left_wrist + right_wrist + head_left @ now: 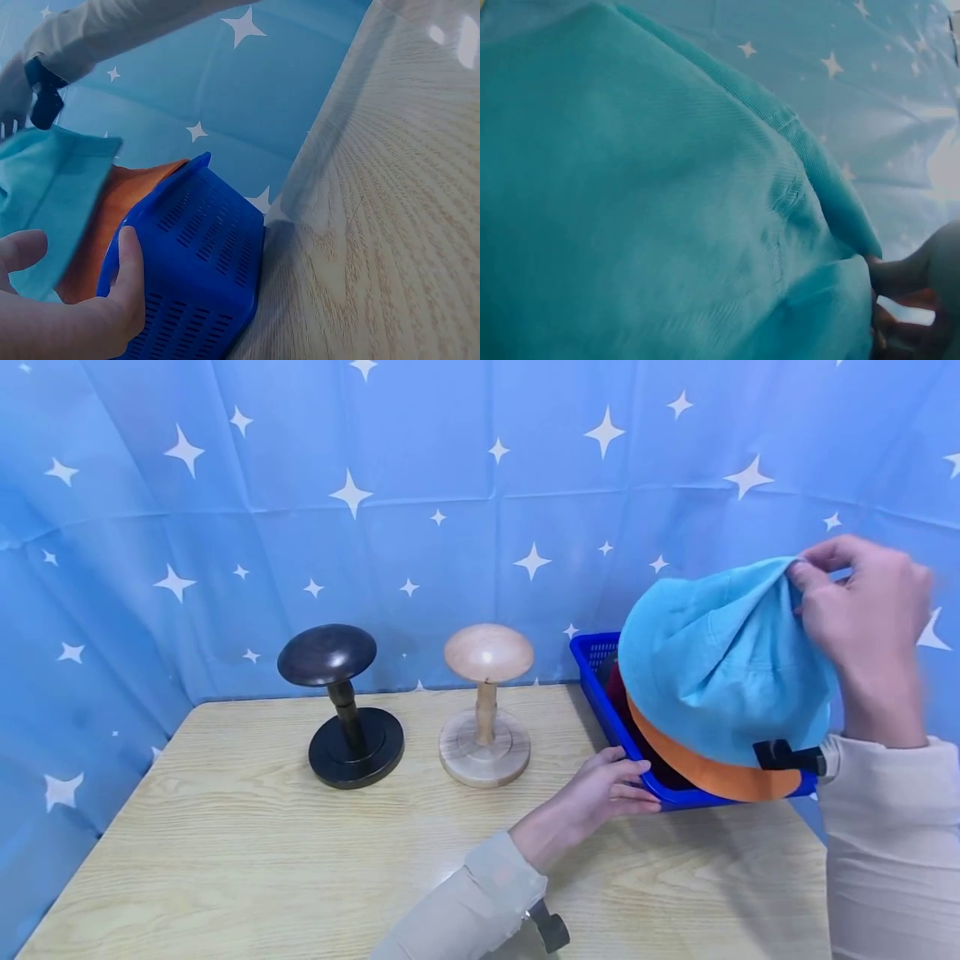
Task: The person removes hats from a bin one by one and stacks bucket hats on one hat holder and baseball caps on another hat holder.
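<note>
My right hand [870, 602] pinches a light blue cloth hat [720, 668] by a gathered fold. The hat hangs over a blue plastic basket [600, 697] at the right of the table, and fills much of the right wrist view. Below it curves an orange brim [712, 772]; whether this belongs to a separate hat I cannot tell. Dark red cloth [617, 692] shows inside the basket, mostly hidden. With fingers fairly straight, my left hand [592, 793] touches the basket's near left rim. In the left wrist view its thumb [22, 251] stands apart from the rim.
Two mushroom-shaped stands rise from the wooden table [300, 860]: a black one [327, 656] at left and a pale wood one [489, 653] nearer the basket. A blue curtain [420, 518] with white stars hangs behind the table.
</note>
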The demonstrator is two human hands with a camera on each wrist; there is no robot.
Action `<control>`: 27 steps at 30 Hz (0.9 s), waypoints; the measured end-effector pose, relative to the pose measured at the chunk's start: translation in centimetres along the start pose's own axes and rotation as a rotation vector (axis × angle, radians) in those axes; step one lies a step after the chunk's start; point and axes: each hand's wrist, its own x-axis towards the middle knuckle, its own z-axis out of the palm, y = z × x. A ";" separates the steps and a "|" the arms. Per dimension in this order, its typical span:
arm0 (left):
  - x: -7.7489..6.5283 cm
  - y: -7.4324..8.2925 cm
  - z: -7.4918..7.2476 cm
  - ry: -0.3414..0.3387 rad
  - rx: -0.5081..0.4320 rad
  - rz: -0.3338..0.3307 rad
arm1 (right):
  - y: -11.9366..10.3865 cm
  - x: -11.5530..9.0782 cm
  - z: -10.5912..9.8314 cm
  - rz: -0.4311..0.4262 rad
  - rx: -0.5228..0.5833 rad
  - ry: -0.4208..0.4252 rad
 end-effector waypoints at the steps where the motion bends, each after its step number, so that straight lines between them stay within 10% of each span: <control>1: 0.0 0.0 0.0 0.001 0.000 0.000 | 0.4 -0.3 0.3 0.016 0.015 -0.016; 7: -0.1 0.1 -0.2 0.048 -0.003 0.018 | 2.8 -2.5 2.3 0.073 0.170 -0.086; 13: 0.2 0.3 -0.5 0.032 0.022 0.038 | 4.2 -4.9 3.4 -0.001 0.101 -0.094; 21: 0.3 0.4 -0.5 0.012 0.039 0.029 | 6.7 -7.5 3.8 0.327 0.134 0.072; 27: 0.9 0.6 -1.0 0.007 0.025 0.043 | 9.8 -7.3 3.7 0.514 0.176 -0.302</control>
